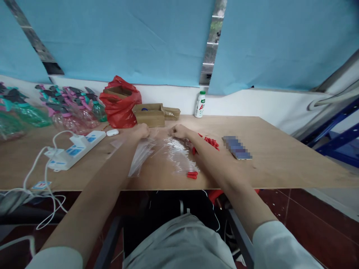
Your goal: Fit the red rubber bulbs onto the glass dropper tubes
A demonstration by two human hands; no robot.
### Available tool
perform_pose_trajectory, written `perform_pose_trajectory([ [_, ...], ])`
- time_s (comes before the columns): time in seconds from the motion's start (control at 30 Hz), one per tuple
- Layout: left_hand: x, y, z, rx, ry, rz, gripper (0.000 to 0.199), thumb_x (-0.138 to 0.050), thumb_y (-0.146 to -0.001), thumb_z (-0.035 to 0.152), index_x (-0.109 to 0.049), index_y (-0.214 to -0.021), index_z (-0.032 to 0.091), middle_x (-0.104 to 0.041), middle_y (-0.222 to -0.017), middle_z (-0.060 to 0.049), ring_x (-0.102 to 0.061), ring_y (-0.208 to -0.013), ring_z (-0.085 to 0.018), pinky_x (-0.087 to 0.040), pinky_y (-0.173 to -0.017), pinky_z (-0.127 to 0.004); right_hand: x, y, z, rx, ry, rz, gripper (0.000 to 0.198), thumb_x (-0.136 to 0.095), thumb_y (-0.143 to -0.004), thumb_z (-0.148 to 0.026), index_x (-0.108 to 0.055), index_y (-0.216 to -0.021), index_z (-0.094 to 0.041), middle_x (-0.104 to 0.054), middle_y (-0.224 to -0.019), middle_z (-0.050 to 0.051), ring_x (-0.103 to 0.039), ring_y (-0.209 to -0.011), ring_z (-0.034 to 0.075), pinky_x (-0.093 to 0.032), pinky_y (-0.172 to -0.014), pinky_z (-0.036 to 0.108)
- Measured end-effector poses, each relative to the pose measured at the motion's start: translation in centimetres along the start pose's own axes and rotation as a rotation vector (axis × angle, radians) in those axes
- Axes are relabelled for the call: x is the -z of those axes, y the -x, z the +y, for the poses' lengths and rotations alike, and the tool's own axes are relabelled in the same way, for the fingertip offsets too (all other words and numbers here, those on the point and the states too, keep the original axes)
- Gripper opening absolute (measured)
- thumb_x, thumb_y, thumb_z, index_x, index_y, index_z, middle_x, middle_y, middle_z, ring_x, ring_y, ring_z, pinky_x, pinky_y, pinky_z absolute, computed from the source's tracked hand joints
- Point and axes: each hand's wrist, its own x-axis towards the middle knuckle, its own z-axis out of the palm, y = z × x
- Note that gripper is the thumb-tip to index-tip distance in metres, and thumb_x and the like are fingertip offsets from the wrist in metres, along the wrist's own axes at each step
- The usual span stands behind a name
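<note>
Both my arms reach forward across the wooden table. My left hand [142, 130], fingers curled together, is just in front of the small cardboard box; clear plastic bags [140, 158] lie under and beside it. My right hand [178, 131] is closed at the far end of a row of thin clear plastic tubes [181, 153]. Anything inside either hand is too small or hidden to make out. Two red pieces [192, 175] lie at the near end of the tubes. More small red pieces [211, 142] are heaped beyond my right forearm, which partly covers them.
Behind my hands stand an open cardboard box [150, 116], a red plastic bag [120, 108] and a white bottle [200, 104]. Left are a power strip [80, 149] with cables and several spray bottles [70, 108]. A phone [237, 147] lies on the wooden table [286, 157].
</note>
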Motion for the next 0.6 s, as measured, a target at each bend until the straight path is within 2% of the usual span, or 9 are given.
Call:
perform_pose_trajectory([
  [0.17, -0.9, -0.4, 0.9, -0.169, 0.12, -0.039, 0.037, -0.071, -0.071, 0.013, -0.083, -0.106, 0.021, -0.084, -0.112, -0.008, -0.077, -0.11, -0.025, -0.056, -0.096, -0.027, -0.2, -0.1, 0.0, -0.017, -0.031, -0.008, 0.013, -0.069, -0.085, -0.021, -0.078, -0.08, -0.014, -0.072, -0.075, -0.001, -0.058, -0.069, 0.012, -0.04, -0.067, 0.022],
  [0.23, -1.0, -0.5, 1.1, -0.238, 0.178, -0.07, 0.041, -0.069, -0.07, 0.012, -0.082, -0.107, 0.02, -0.084, -0.113, -0.007, -0.077, -0.109, -0.023, -0.056, -0.096, -0.026, -0.2, -0.1, 0.0, -0.028, -0.044, 0.005, 0.011, -0.073, -0.081, -0.02, -0.08, -0.087, -0.013, -0.076, -0.082, 0.001, -0.06, -0.072, 0.013, -0.042, -0.067, 0.022],
  [0.3, -1.1, -0.6, 1.3, -0.312, 0.242, -0.123, 0.043, -0.068, -0.069, 0.012, -0.081, -0.109, 0.02, -0.084, -0.114, -0.006, -0.078, -0.107, -0.022, -0.057, -0.094, -0.025, -0.1, 0.0, 0.1, -0.035, -0.063, 0.016, 0.019, -0.078, -0.079, -0.02, -0.081, -0.096, -0.012, -0.079, -0.091, 0.003, -0.063, -0.077, 0.014, -0.044, -0.069, 0.021],
  [0.47, -1.1, -0.5, 1.3, -0.439, 0.413, -0.289, 0.042, -0.07, -0.072, 0.016, -0.077, -0.113, 0.017, -0.084, -0.114, -0.01, -0.079, -0.098, -0.022, -0.061, -0.087, -0.031, 0.5, 0.4, 0.4, -0.018, -0.117, -0.037, 0.019, -0.075, -0.082, -0.018, -0.085, -0.099, -0.014, -0.083, -0.094, 0.003, -0.069, -0.078, 0.014, -0.05, -0.074, 0.019],
  [0.6, -1.0, -0.1, 1.6, -0.484, 0.514, -0.384, 0.041, -0.072, -0.074, 0.015, -0.074, -0.114, 0.014, -0.084, -0.115, -0.015, -0.078, -0.092, -0.022, -0.063, -0.085, -0.035, 0.8, 0.5, 0.7, -0.01, -0.093, -0.047, 0.018, -0.069, -0.084, -0.016, -0.085, -0.093, -0.014, -0.082, -0.088, 0.001, -0.069, -0.077, 0.014, -0.051, -0.074, 0.02],
])
